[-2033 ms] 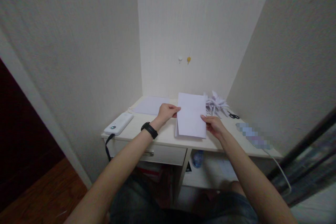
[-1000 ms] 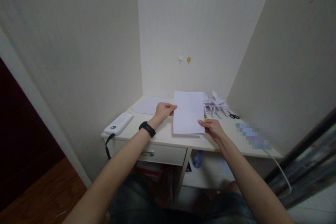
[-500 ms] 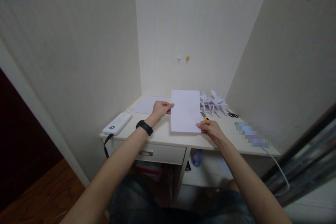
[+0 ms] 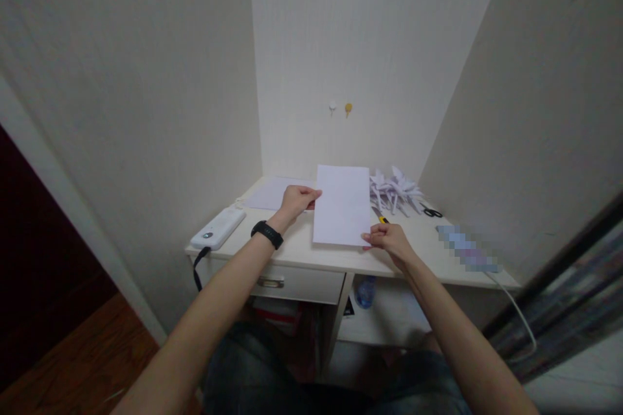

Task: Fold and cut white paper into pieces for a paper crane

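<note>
**A:** What does the head view show of your hands?

**B:** My left hand (image 4: pixel 296 200) pinches the left edge of a white sheet (image 4: pixel 342 205), thumb on top and fingers under it. My right hand (image 4: pixel 389 238) grips the sheet's near right corner the same way. So both hands are closed on that one sheet.

**A:** And where is the sheet?

**B:** Over the middle of the table (image 4: pixel 302 249), its long side running away from me. It looks slightly raised at the far end, with the near edge low over the table top; I cannot tell whether that edge touches.

**A:** What lies around it?

**B:** To the left, behind my left hand, another paper (image 4: pixel 272 194) lies flat near the back wall. Further left, at the table's edge, there is a white device (image 4: pixel 218 228) with a dark strap (image 4: pixel 196 268) hanging down from it. I wear a black band (image 4: pixel 267 234) on my left wrist.

**A:** And on the right?

**B:** A heap of folded paper shapes (image 4: pixel 396 189) sits just beside the sheet's far right corner. A yellow-tipped tool (image 4: pixel 380 216) pokes out near my right hand, and black scissors (image 4: pixel 432 212) lie beyond the heap. A white cable (image 4: pixel 516 312) hangs off the right end.

**A:** Anything below?

**B:** A drawer (image 4: pixel 296 283) under the table top, and a bottle (image 4: pixel 365 292) on the shelf beside it.
</note>
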A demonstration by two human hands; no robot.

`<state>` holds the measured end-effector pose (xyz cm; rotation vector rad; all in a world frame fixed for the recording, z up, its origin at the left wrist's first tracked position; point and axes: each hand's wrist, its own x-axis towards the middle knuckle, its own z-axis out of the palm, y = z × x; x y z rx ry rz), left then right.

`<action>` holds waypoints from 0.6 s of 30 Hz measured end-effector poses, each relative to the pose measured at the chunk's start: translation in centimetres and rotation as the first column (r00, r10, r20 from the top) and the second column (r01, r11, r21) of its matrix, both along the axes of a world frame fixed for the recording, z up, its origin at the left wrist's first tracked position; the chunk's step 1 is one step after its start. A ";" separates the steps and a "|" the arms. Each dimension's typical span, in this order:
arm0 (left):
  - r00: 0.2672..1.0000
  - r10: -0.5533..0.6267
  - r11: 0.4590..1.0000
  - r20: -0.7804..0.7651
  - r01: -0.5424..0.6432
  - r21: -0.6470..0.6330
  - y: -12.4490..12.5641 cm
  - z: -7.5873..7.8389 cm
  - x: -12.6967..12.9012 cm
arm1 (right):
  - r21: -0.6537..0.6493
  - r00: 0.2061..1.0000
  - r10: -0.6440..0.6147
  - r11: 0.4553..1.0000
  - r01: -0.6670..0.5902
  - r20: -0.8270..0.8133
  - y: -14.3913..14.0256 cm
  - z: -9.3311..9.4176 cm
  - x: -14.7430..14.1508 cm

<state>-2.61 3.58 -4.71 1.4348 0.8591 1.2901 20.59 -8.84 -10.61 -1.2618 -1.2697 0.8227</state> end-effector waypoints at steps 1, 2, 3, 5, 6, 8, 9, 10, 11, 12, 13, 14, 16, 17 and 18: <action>1.000 0.003 1.000 0.002 -0.003 0.003 0.1 0.0 0.0 | 0.004 1.000 0.009 1.000 -0.009 0.002 0.0 0.0 0.0; 1.000 0.006 1.000 0.001 -0.006 0.005 0.1 0.0 0.0 | -0.002 1.000 0.022 1.000 -0.022 0.001 -0.1 -0.1 0.1; 1.000 0.007 1.000 -0.002 -0.007 0.004 0.2 0.0 0.0 | -0.016 0.999 0.036 0.999 -0.036 -0.002 -0.1 -0.1 0.1; 1.000 -0.005 1.000 -0.004 0.005 -0.002 0.2 0.0 0.0 | -0.045 0.999 0.044 0.998 -0.044 -0.015 -0.2 -0.1 0.1; 1.000 -0.016 1.000 -0.001 0.016 -0.008 0.2 -0.1 0.0 | -0.047 0.999 0.034 0.998 -0.035 -0.024 -0.2 -0.1 0.1; 0.999 -0.035 0.999 0.009 0.035 -0.020 0.2 -0.2 0.0 | -0.032 0.998 0.011 0.999 -0.013 -0.061 -0.3 -0.1 0.1; 0.999 -0.041 0.999 0.012 0.041 -0.025 0.1 -0.3 -0.1 | -0.028 0.997 0.006 1.000 -0.009 -0.078 -0.4 -0.1 0.1; 0.999 -0.045 0.999 0.013 0.045 -0.029 0.1 -0.4 -0.1 | -0.032 0.996 0.007 0.999 -0.009 -0.085 -0.4 -0.1 0.1; 0.999 -0.047 0.998 0.013 0.048 -0.034 0.1 -0.6 -0.1 | -0.044 0.997 0.010 0.999 -0.014 -0.080 -0.4 -0.2 0.1; 0.999 -0.050 0.998 0.012 0.050 -0.039 0.1 -0.8 -0.1 | -0.058 0.998 0.015 0.998 -0.019 -0.069 -0.4 -0.3 0.1; 0.999 -0.051 0.998 0.010 0.052 -0.047 0.2 -1.0 -0.1 | -0.071 0.998 0.019 0.997 -0.024 -0.058 -0.3 -0.4 0.2; 0.999 -0.051 0.997 0.009 0.051 -0.056 0.3 -1.2 -0.1 | -0.079 0.998 0.025 0.996 -0.029 -0.056 -0.3 -0.5 0.2; 0.999 -0.045 0.996 0.002 0.045 -0.080 0.5 -1.7 -0.1 | -0.091 0.995 0.033 0.995 -0.041 -0.091 -0.1 -0.8 0.4; 0.999 -0.041 0.995 -0.004 0.040 -0.094 0.6 -2.0 -0.1 | -0.104 0.992 0.031 0.994 -0.043 -0.118 -0.1 -0.9 0.5; 0.999 -0.036 0.994 -0.009 0.035 -0.107 0.8 -2.3 0.0 | -0.125 0.989 0.025 0.991 -0.043 -0.143 0.0 -1.0 0.6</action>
